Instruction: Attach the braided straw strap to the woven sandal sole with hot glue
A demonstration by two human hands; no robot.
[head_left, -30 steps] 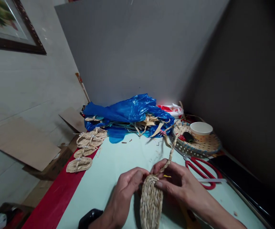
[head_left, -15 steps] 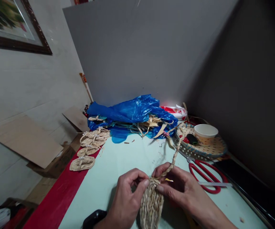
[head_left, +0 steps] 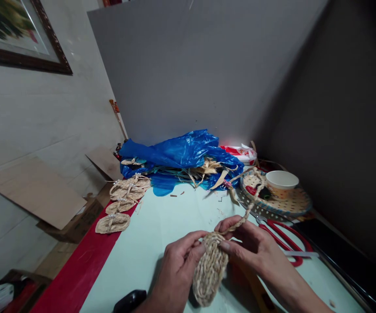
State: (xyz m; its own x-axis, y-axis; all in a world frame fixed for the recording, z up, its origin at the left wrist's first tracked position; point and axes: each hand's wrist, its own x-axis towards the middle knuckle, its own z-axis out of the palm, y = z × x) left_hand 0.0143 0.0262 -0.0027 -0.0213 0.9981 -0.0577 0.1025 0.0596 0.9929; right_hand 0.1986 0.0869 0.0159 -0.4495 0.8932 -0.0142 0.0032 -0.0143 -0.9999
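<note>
Both of my hands grip an oval woven straw sole [head_left: 209, 269] just above the pale green table [head_left: 149, 234]. My left hand [head_left: 178, 265] pinches the sole's upper left edge. My right hand [head_left: 250, 248] is closed on its top right edge and on the braided straw cord [head_left: 248, 208] that runs from the sole up toward the round woven tray [head_left: 289, 204]. The sole is tilted with its lower end to the left.
Red scissors [head_left: 284, 243] lie right of my right hand. A paper cup [head_left: 282, 180] stands on the tray. A blue plastic bag [head_left: 178, 154] with straw strips lies at the back. Several finished straw sandals [head_left: 121, 200] sit at the left edge beside a red strip [head_left: 73, 269].
The sole has been turned and lifted, showing more of its oval face. My hands shifted slightly right, and the braided cord now slants further toward the tray.
</note>
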